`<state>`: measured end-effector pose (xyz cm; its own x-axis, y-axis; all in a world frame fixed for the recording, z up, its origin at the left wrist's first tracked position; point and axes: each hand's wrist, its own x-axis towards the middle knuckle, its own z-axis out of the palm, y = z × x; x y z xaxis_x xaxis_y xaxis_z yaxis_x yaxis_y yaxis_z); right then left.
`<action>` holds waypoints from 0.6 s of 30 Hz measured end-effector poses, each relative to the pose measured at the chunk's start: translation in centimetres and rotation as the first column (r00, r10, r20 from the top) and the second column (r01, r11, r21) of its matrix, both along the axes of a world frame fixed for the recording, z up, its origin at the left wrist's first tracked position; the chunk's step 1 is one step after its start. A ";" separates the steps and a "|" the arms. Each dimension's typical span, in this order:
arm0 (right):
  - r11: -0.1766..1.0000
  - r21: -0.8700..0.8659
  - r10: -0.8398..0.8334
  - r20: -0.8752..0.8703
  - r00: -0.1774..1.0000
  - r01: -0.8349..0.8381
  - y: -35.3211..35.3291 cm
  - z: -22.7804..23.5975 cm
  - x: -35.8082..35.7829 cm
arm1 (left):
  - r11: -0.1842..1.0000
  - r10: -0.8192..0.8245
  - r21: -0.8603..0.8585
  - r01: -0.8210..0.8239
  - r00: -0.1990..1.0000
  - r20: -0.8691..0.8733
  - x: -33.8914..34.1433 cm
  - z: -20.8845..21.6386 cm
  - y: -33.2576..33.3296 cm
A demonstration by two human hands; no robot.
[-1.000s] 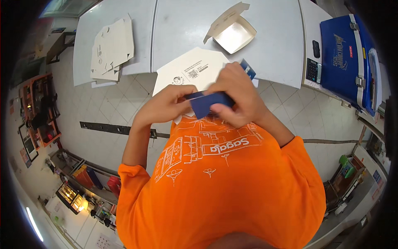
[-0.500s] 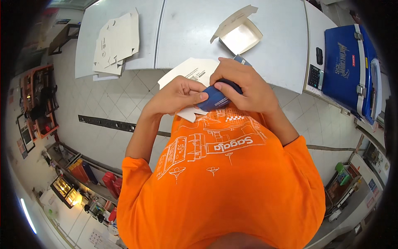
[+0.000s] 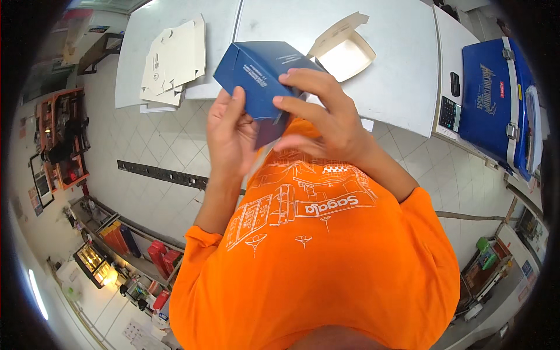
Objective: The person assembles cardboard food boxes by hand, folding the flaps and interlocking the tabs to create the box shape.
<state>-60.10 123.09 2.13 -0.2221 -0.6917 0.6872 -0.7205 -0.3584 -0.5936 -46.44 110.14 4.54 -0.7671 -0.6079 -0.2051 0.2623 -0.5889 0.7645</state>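
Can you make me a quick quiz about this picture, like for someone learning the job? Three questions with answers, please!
1. Which hand holds the blue box by its left side, the left or the right?
2. True or false: the white box on the table has its lid shut.
3. Fill in the blank: the calculator lies beside a big ____ case.

Key:
1. The left hand.
2. False; its lid stands open.
3. Blue.
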 end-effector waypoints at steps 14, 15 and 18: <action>0.973 0.229 0.087 -0.293 0.952 -0.018 1.2 1.8 -2.2 | 0.997 -0.006 0.069 0.023 0.972 -0.234 -0.6 -0.3 2.0; 0.987 0.160 0.050 -0.254 0.966 -0.009 1.2 1.7 -2.0 | 0.995 0.061 0.084 -0.047 0.981 -0.184 -0.8 -0.4 2.7; 0.997 0.075 -0.008 -0.154 0.988 0.019 1.4 2.0 -1.7 | 0.998 0.042 -0.030 -0.049 0.978 -0.204 -1.3 0.0 4.5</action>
<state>-61.80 124.50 4.10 -0.1279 -0.7408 0.6594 -0.8095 -0.3061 -0.5010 -47.71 114.68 4.50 -0.7618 -0.6473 -0.0256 0.4404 -0.5464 0.7124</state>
